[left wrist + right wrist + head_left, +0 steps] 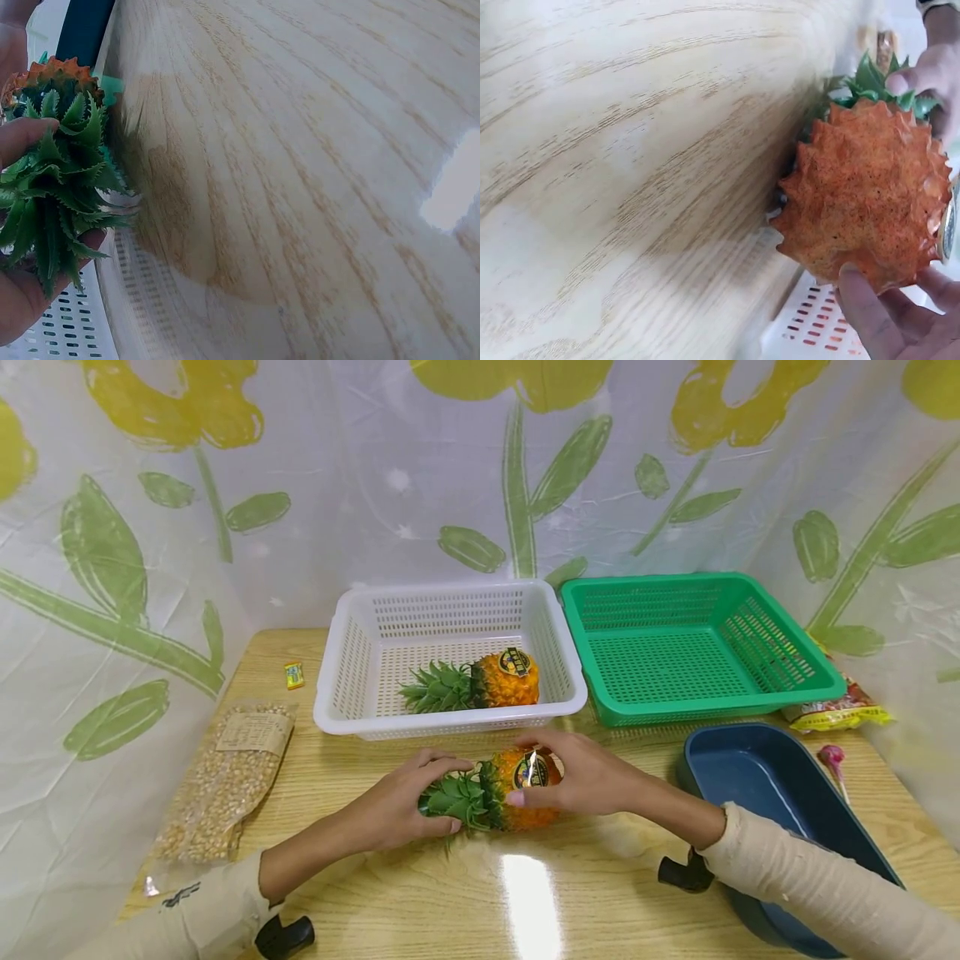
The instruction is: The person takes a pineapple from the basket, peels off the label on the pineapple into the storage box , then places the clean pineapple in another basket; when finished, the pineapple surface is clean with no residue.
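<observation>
Both hands hold a small orange pineapple [517,789] that lies sideways in front of the white basket, its label facing up. Around its green crown [56,172] my left hand [405,797] curls, thumb on one side and fingers on the other. My right hand [588,772] grips the orange fruit body, with the thumb at its base in the right wrist view. Whether the pineapple touches the table cannot be told. A second pineapple [506,679] with a dark label lies in the white basket [450,722], crown to the left.
A green basket [705,700] stands right of the white one. Nearer on the right is a dark blue tub [738,739], with a lollipop [832,760] and a colourful packet [843,710] beyond. A bag of kernels [225,785] and a small yellow packet [294,675] lie left.
</observation>
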`<state>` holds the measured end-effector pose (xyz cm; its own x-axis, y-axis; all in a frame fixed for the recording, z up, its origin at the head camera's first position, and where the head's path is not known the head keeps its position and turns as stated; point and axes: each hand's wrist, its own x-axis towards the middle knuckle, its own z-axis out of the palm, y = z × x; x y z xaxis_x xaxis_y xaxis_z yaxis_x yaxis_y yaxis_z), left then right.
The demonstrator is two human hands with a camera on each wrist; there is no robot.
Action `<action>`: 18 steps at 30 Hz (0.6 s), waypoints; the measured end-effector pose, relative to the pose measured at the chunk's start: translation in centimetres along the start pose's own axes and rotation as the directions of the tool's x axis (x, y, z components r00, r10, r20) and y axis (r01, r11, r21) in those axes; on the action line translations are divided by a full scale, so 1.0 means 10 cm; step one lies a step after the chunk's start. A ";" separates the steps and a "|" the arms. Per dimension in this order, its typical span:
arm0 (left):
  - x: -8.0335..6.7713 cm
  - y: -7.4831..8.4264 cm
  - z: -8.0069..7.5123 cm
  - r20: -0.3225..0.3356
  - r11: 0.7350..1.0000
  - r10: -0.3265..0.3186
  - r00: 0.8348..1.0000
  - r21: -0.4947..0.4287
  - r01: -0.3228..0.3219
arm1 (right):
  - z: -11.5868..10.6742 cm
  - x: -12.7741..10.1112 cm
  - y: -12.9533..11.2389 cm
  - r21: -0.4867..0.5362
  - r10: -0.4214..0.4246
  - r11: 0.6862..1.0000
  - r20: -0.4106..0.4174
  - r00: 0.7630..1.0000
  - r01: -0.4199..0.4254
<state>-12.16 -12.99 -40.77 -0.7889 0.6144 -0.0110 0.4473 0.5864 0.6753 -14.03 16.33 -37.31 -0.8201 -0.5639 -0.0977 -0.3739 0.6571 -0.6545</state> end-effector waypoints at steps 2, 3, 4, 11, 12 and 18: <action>0.00 0.00 0.00 0.004 1.000 -0.001 1.000 -0.003 0.001 | -0.01 -0.02 0.01 0.026 0.002 1.000 -0.015 1.000 -0.001; 0.00 0.00 0.00 0.004 1.000 -0.001 1.000 -0.004 0.001 | -0.02 -0.02 0.01 0.040 0.004 0.999 -0.020 1.000 -0.003; 0.00 0.00 0.00 0.004 1.000 0.000 1.000 -0.003 0.000 | -0.03 -0.03 0.02 0.050 0.001 0.999 -0.027 1.000 0.001; 0.01 0.00 0.00 0.006 1.000 -0.010 1.000 -0.006 0.010 | -0.06 -0.06 0.07 0.086 -0.001 0.996 -0.061 0.998 0.006; 0.01 0.00 0.00 0.008 1.000 -0.012 1.000 -0.009 0.012 | -0.06 -0.06 0.08 0.085 -0.004 0.996 -0.065 0.998 0.010; 0.01 -0.01 0.01 0.008 1.000 -0.019 1.000 -0.010 0.019 | -0.05 -0.07 0.10 0.082 -0.041 0.995 -0.085 0.996 0.048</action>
<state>-12.24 -12.92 -40.93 -0.7938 0.6075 -0.0293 0.4282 0.5924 0.6824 -14.10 17.65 -37.52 -0.8380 -0.5456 -0.0067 -0.3759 0.5862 -0.7176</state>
